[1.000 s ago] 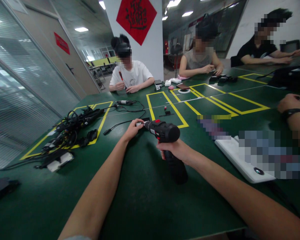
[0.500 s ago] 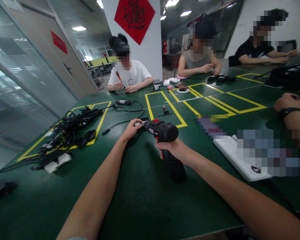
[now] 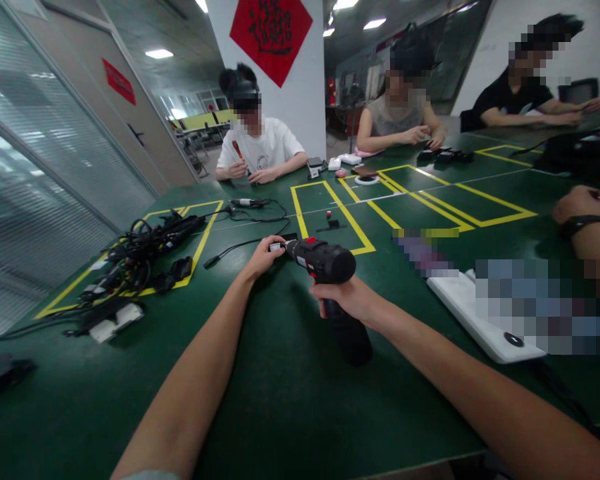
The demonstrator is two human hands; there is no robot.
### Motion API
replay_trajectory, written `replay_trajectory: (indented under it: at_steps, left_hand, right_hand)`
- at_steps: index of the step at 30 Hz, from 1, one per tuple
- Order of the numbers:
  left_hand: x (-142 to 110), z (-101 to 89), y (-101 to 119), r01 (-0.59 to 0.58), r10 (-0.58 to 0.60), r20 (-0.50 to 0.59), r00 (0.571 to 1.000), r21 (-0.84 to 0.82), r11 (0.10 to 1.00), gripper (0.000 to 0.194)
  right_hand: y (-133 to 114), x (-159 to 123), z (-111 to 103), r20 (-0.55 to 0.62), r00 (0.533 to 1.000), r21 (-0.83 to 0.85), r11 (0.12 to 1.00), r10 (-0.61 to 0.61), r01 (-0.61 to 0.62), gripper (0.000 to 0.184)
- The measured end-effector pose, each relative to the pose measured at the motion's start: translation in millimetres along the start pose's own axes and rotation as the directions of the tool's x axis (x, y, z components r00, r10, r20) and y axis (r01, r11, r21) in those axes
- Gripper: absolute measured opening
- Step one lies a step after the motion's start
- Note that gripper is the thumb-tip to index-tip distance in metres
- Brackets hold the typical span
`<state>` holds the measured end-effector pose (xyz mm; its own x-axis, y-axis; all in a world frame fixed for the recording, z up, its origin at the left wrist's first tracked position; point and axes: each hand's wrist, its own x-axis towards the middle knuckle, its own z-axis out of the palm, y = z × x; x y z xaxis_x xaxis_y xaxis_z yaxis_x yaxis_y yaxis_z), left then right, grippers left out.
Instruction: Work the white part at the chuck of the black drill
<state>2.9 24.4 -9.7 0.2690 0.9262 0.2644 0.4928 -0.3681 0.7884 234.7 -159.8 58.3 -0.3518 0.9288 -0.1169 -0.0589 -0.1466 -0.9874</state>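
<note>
My right hand [image 3: 343, 297] is wrapped round the handle of a black and red cordless drill [image 3: 325, 259], whose chuck points away and to the left. The tip of the drill meets a small dark device with a pale label [image 3: 276, 247] on the green table [image 3: 280, 400]. My left hand [image 3: 264, 259] holds that device, fingers curled over its left side; its exact kind cannot be made out. A black cable with a plug end [image 3: 211, 262] runs beside the left hand. Beyond the drill lie a small black part [image 3: 333, 224] and a tiny red piece [image 3: 329, 214].
A heap of black cables and adapters [image 3: 145, 257] lies at the left. Yellow tape rectangles [image 3: 370, 251] mark the table. At the right are a white device [image 3: 480, 317] and another person's hand [image 3: 583, 203]. Several people sit across, one holding an orange screwdriver [image 3: 237, 149].
My hands, the drill and the device stay almost in place. The view has shifted very slightly. The neighbouring person's hand at the right has barely moved.
</note>
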Motion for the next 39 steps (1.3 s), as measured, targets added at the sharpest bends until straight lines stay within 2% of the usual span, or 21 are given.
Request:
replay_trajectory:
  at_steps: [8,17,28,34,39]
  left_hand:
    - [-0.4,-0.1,3.0,0.015,-0.015,-0.015,1.000,-0.007,1.000,0.028]
    - [1.8,-0.5,-1.8,0.010,-0.009,-0.036,0.999,0.024,1.000,0.031]
    - [-1.7,-2.6,4.7,-0.040,0.042,-0.041,0.998,0.058,0.998,0.038]
    - [-4.1,-4.0,7.8,-0.024,0.025,-0.034,0.999,0.056,0.998,0.039]
    - [-4.8,-5.3,9.0,-0.033,0.034,-0.033,0.999,0.051,0.998,0.038]
  right_hand:
    - [1.2,0.6,-0.6,0.016,0.999,0.036,0.999,-0.031,0.031,0.012]
    - [-5.1,-2.4,0.9,0.022,1.000,-0.006,1.000,-0.005,0.005,0.010]
    - [-6.5,-0.1,0.0,0.038,0.999,-0.021,0.999,0.037,-0.036,0.009]
    - [-7.0,-0.1,0.7,0.059,0.998,0.021,0.999,0.035,-0.036,0.028]
    - [-9.1,-2.8,2.3,0.035,0.998,0.048,0.998,0.044,-0.045,0.028]
